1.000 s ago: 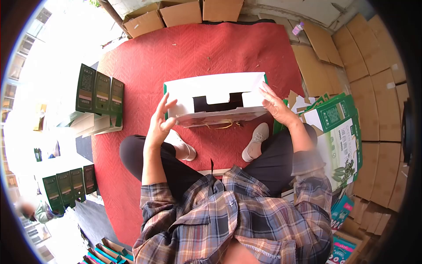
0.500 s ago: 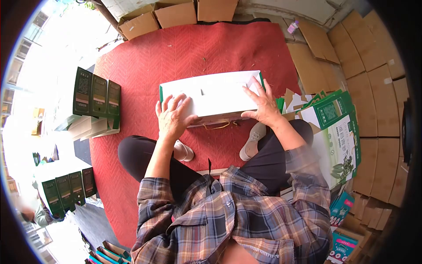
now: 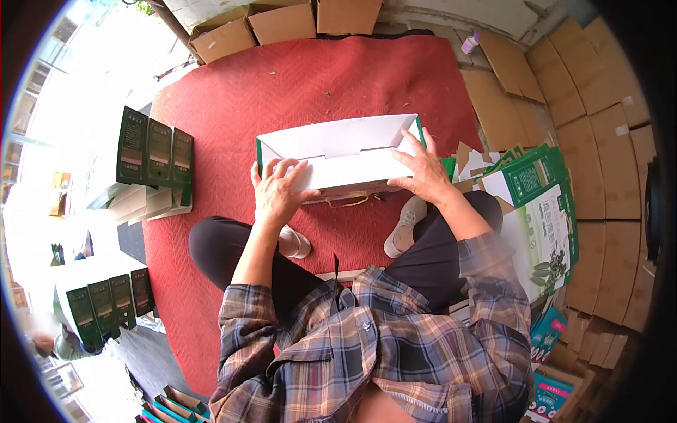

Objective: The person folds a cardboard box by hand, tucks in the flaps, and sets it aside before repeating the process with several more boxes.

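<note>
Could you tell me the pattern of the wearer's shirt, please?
The shirt is plaid, best seen in the head view.

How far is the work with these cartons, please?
Formed already, it looks: green boxes at left. In hand: the white-lined carton, flaps folded inward, with left hand and right hand on it. Left, probably: closing it, then the flattened printed cartons at right.

Worn on my head, the only camera looks forward and steeply down, my shirt (image 3: 317,352) closest below it, the box (image 3: 352,168) within arm's reach, the red mat (image 3: 303,81) beyond.
</note>
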The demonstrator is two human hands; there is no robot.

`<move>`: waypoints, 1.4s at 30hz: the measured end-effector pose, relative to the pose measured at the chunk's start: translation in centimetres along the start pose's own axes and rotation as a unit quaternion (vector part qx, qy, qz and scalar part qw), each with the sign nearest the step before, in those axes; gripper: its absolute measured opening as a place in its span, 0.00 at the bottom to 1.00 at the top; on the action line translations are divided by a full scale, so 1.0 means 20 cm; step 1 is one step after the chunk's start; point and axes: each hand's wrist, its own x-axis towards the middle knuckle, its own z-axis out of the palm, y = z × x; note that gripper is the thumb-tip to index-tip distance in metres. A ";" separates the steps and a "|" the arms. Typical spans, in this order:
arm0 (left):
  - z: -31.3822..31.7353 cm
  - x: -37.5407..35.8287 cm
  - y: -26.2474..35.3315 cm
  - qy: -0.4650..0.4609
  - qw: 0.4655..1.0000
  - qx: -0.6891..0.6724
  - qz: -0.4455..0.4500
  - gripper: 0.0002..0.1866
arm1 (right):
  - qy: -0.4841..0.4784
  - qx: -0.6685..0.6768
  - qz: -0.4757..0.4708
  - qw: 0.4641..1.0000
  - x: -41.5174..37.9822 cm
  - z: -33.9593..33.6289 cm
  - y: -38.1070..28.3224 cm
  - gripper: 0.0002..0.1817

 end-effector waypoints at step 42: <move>0.20 -0.08 -0.36 -0.055 0.716 -0.618 -0.321 0.27 | -0.085 0.413 0.435 0.795 -0.01 0.15 0.33 0.18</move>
